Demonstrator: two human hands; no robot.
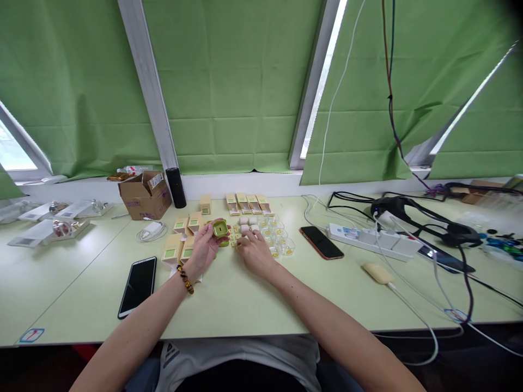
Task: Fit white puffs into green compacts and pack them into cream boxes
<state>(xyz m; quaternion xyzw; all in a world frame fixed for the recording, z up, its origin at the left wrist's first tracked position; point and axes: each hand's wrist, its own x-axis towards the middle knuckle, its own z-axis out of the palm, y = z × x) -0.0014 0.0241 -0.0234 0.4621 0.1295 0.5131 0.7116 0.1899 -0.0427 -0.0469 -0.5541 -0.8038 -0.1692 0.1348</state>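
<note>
In my left hand is a small square green container, tilted so that its open inside faces me. The fingers of my right hand are pinched together low over a group of small yellow pieces on the table. Whatever is between those fingertips is hidden. Just beyond my right hand lie small whitish-pink pieces. Several clear plastic shells with yellow centres spread out to its right. Open cardboard boxes with green windows stand around my left hand.
Further small boxes line the back of the table. A phone lies at left, another phone at right beside a white power strip. Cables and a black headset fill the right side. A cardboard carton and black cylinder stand back left.
</note>
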